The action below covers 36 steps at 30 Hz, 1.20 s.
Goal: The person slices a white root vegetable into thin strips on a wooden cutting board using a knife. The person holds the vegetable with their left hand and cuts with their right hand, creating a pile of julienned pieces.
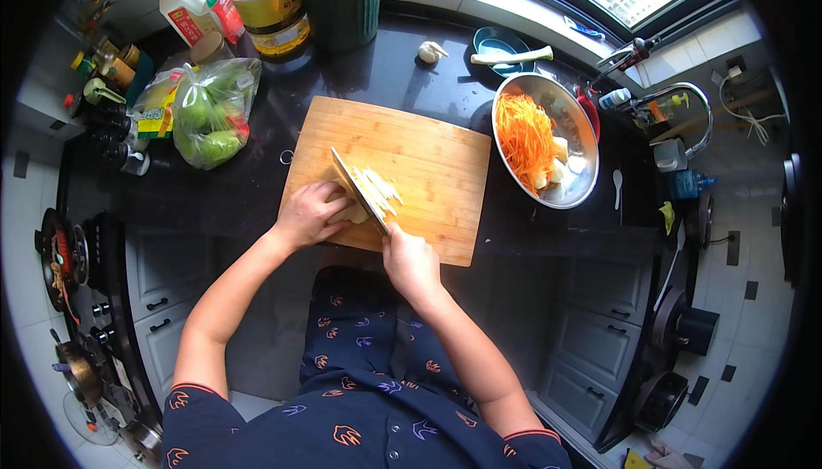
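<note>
My right hand [412, 265] is closed round the handle of a kitchen knife [355, 185], its blade standing on edge over the wooden cutting board [437, 212]. To the left of the blade, the curled fingers of my left hand [310, 214] press on a pale, cream-coloured vegetable [349, 210], mostly covered by the fingers and the knife; I cannot tell its kind. Thin pale strips [377, 191] lie on the board just right of the blade. Beside the board at the right, a metal bowl [584, 148] holds shredded carrot [524, 137] and several pale chunks [561, 165].
A plastic bag of green vegetables [210, 118] lies left of the board. An oil jug [270, 7] and a dark green utensil holder [342, 7] stand behind. Garlic [431, 51], a peeler-like pale-handled tool [512, 56] on a teal bowl [497, 39], and a white spoon [617, 188] lie about.
</note>
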Each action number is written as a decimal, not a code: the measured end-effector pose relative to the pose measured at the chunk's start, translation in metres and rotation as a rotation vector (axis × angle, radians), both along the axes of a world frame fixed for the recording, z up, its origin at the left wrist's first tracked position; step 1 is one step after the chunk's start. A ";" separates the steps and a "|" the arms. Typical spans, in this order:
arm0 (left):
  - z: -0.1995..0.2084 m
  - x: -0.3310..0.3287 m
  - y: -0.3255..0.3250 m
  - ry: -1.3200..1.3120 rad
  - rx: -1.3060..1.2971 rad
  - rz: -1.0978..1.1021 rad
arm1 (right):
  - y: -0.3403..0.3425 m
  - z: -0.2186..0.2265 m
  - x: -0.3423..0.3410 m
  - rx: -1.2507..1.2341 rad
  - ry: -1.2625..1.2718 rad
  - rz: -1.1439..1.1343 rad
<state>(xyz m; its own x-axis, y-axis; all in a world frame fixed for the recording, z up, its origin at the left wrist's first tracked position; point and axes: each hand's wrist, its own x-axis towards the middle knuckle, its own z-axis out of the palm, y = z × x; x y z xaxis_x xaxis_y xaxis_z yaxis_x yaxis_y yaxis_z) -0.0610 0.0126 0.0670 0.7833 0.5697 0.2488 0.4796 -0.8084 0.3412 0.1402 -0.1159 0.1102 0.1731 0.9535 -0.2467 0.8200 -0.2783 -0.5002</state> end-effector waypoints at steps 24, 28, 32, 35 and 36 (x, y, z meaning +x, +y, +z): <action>-0.023 0.020 -0.026 -0.084 -0.094 0.353 | -0.001 -0.001 0.000 0.033 0.009 0.009; -0.008 0.016 -0.022 -0.112 -0.034 0.242 | -0.001 -0.001 0.000 0.033 0.017 0.006; -0.010 0.003 -0.009 -0.070 0.070 -0.015 | 0.000 0.002 -0.001 0.003 0.018 0.001; -0.018 0.001 -0.003 -0.061 0.093 -0.034 | 0.001 0.003 -0.001 -0.004 0.013 0.008; -0.019 0.001 -0.001 -0.057 0.100 -0.037 | 0.001 0.003 -0.001 0.011 0.015 0.010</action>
<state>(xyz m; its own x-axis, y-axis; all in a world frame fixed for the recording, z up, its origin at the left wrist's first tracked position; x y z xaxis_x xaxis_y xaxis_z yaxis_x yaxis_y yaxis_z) -0.0604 0.0114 0.0484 0.7864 0.5107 0.3476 0.4309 -0.8566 0.2838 0.1397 -0.1151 0.1133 0.1600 0.9579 -0.2384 0.8151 -0.2645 -0.5154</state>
